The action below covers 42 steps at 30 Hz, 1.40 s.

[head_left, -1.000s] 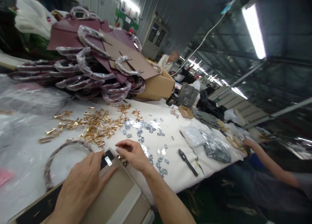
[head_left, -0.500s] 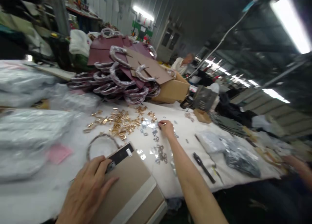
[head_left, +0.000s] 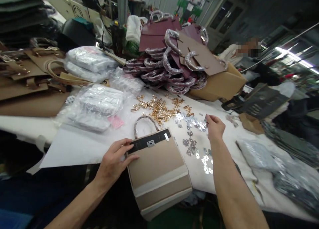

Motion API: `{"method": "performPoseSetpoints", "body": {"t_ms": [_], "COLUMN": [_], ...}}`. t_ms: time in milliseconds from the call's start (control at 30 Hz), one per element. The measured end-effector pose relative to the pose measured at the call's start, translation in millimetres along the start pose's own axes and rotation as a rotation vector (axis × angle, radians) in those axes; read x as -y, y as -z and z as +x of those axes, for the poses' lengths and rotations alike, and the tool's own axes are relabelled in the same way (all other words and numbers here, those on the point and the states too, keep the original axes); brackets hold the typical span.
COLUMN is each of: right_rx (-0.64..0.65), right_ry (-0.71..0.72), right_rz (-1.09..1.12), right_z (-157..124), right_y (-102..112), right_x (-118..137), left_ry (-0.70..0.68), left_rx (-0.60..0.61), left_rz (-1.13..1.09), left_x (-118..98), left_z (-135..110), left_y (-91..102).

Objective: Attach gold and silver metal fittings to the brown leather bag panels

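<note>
The tan bag (head_left: pixel 159 171) lay at the near edge of the desk (head_left: pixel 199 180), its lower end jutting past that edge. Its long axis ran far to near, slanting a little rightward toward the near end, and the looped handle (head_left: pixel 146 117) pointed away to the far side, slightly left. Across the far end of the bag went a black strip (head_left: pixel 141 144), rising from near left to far right. A square plate (head_left: pixel 151 143) sat around the middle of it, and by its right end a white slotted plate (head_left: pixel 166 137) stood lengthwise near to far.

The left hand (head_left: pixel 116 159) rested on the bag's far left corner, thumb on the tan face and fingers by the strip, the two parted; I couldn't tell whether any finger curled round behind. The right hand (head_left: pixel 216 126) was off to the right, fingertips drawn together just beside the scattered silver plates (head_left: pixel 191 146). From where I stood I couldn't tell whether it pinched one.

Beyond the handle spread a heap of gold fittings (head_left: pixel 159 109), and farther off rose a pile of maroon bags (head_left: pixel 161 63) with plastic-wrapped handles, leaning by a cardboard box (head_left: pixel 221 83). To the left lay wrapped packages (head_left: pixel 102 99) and a pink piece (head_left: pixel 116 121).
</note>
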State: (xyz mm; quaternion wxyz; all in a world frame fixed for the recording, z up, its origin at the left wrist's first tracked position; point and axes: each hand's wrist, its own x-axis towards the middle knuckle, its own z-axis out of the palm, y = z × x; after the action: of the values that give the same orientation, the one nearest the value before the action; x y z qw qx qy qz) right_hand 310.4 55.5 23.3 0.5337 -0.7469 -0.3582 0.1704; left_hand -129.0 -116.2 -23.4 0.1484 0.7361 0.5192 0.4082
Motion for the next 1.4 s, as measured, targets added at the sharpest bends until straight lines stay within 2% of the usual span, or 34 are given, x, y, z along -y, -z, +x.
{"method": "performPoseSetpoints", "body": {"t_ms": [33, 100, 200, 267, 333, 433, 533, 633, 733, 900, 1200, 1400], "right_rx": [0.026, 0.173, 0.567, 0.745, 0.869, 0.969, 0.957, 0.921, 0.938, 0.912, 0.756, 0.652], "right_ry": [0.012, 0.02, -0.012, -0.034, -0.039, -0.014, 0.013, -0.034, -0.055, 0.014, 0.216, 0.313], "right_rz": [0.044, 0.173, 0.44, 0.463, 0.414, 0.327, 0.278, 0.237, 0.2, 0.121, -0.018, -0.122], "right_z": [-13.7, -52.1, -128.8, -180.0, -221.4, -258.3, -271.1, -273.8, -277.5, -290.0, -308.8, -315.9], "right_y": [-0.8, -3.8, -10.9, -17.8, -26.6, -41.6, -54.0, -60.2, -62.1, -66.2, -73.1, -74.2], "right_x": [8.7, 26.2, 48.7, 59.1, 64.8, 64.8, 57.8, 51.6, 51.8, 59.1, 60.1, 55.1], "left_ry": [-0.022, -0.074, -0.14, -0.147, -0.138, -0.113, -0.096, -0.072, -0.017, 0.047, 0.124, 0.121], "left_rx": [-0.005, -0.018, -0.033, -0.04, -0.049, -0.055, -0.047, -0.001, 0.061, 0.091, 0.122, 0.122], "left_rz": [-0.008, -0.024, -0.065, -0.087, -0.094, -0.086, -0.093, -0.111, -0.1, -0.125, -0.154, -0.148], "left_x": [1.2, 2.7, 2.3, 0.4, -2.0, -4.2, -1.9, 4.1, 8.4, 7.2, 4.7, 2.8], "left_z": [0.7, 3.4, 9.4, 12.8, 14.8, 14.9, 13.4, 11.8, 11.6, 13.5, 15.4, 14.8], "left_y": [-0.7, -2.2, -5.1, -7.3, -9.3, -11.1, -10.7, -9.1, -7.9, -8.1, -7.2, -6.5]}}
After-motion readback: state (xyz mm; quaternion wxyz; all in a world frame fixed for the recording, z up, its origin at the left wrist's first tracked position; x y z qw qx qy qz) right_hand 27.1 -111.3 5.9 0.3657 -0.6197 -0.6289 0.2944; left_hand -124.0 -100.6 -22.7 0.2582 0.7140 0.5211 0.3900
